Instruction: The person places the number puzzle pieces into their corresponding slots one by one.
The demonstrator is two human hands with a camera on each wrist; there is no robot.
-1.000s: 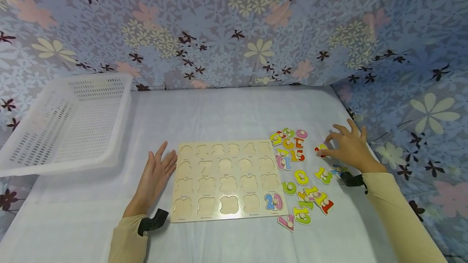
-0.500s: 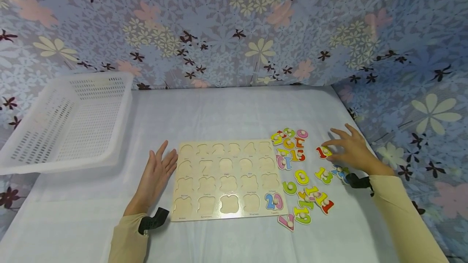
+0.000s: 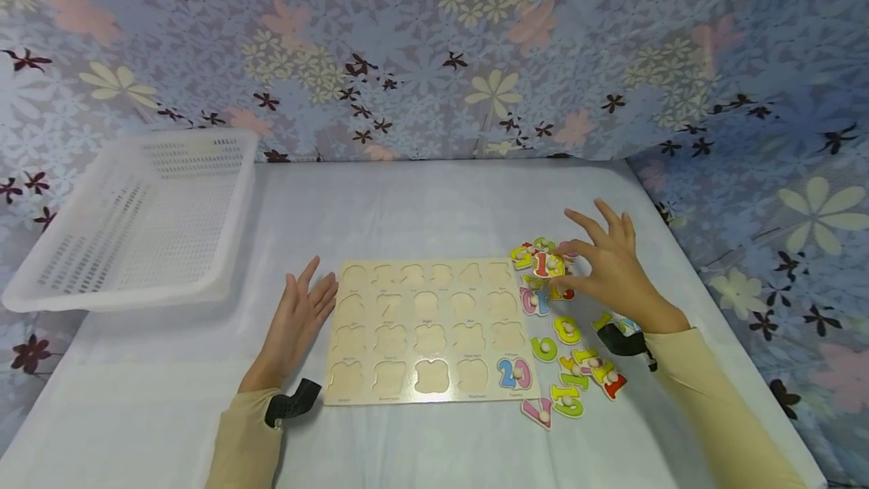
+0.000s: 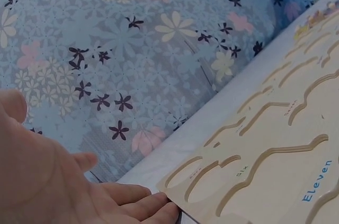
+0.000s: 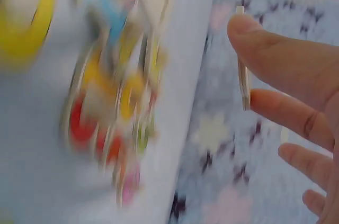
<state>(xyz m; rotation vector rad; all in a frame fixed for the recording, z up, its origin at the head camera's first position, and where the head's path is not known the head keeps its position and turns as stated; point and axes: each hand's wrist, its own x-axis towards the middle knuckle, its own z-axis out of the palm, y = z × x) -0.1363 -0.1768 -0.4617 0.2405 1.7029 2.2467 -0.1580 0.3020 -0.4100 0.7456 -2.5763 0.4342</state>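
My right hand [image 3: 614, 270] pinches a wooden number puzzle piece [image 3: 546, 265] with a red 1 and a yellow second digit I cannot read, partly hidden by fingers. In the right wrist view that piece [image 5: 243, 78] shows edge-on between thumb and finger, off the table. My left hand [image 3: 299, 323], fingers straight, lies beside the left edge of the wooden number board [image 3: 444, 315], fingertips at its edge in the left wrist view. A blue and pink 20 piece [image 3: 514, 373] sits in the board's lower right recess; words such as Eleven are printed by the recesses.
Several loose number pieces lie right of the board, among them a yellow 0 [image 3: 566, 330], a green 9 or 6 [image 3: 545, 349], a pink 7 [image 3: 538, 412] and a 19 [image 3: 566, 401]. A white perforated basket [image 3: 234, 225] stands at the back left. Floral cloth hangs behind the table.
My right hand has lifted the red and yellow number piece off the table and carried it left, over the upper pile beside the board. The left hand stays by the board.
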